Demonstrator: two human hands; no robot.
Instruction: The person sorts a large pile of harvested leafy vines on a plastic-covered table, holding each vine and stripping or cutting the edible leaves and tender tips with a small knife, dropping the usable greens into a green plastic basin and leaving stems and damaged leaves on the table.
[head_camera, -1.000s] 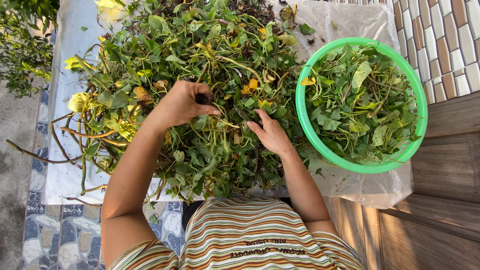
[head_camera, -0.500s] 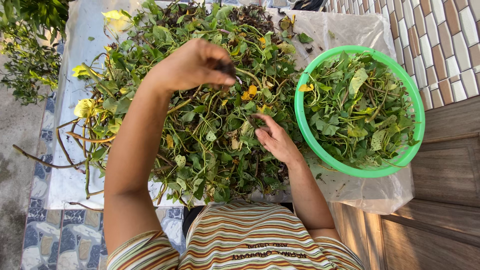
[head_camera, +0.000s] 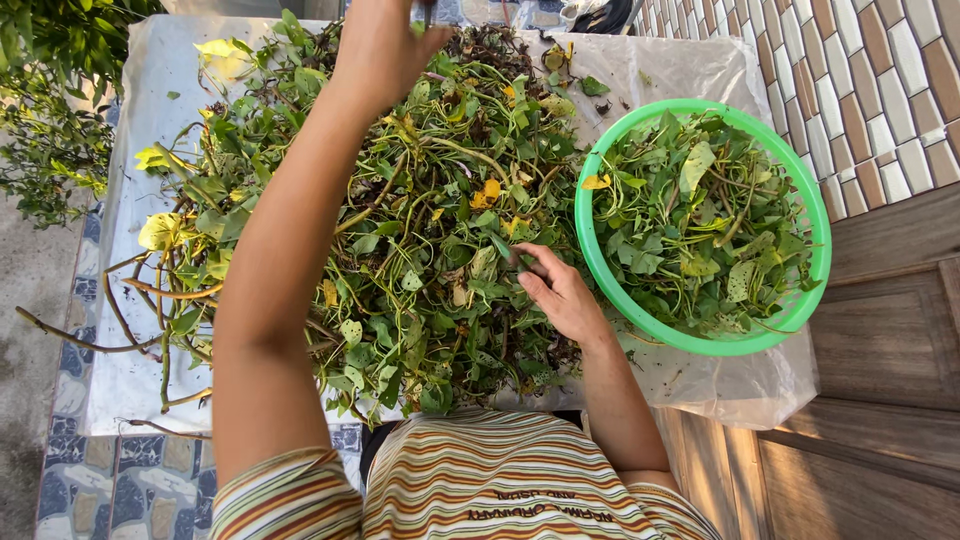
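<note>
Two hands in the vine heap

Both of our hands work over a big heap of leafy green vines (head_camera: 420, 250) spread on a clear plastic sheet (head_camera: 150, 110) that covers the bench. Our left hand (head_camera: 385, 45) is raised high above the far part of the heap, near the top edge of the view; its fingers are closed around a thin dark stem, though the tips run out of frame and we cannot tell how much they grip. Our right hand (head_camera: 560, 295) rests low on the near right edge of the heap, fingers (head_camera: 530, 262) curled and pinching a green stem among the leaves. Just beside that hand, to the right, sits a round green plastic basin (head_camera: 600, 290) filled with picked leaves and short stems (head_camera: 700, 220). Yellowed leaves (head_camera: 165, 230) and bare woody stalks (head_camera: 120, 300) lie along the left side of the heap. Beyond the basin we see brown and white tiles (head_camera: 880, 90), and wooden boards (head_camera: 880, 400) lie nearer us.
</note>
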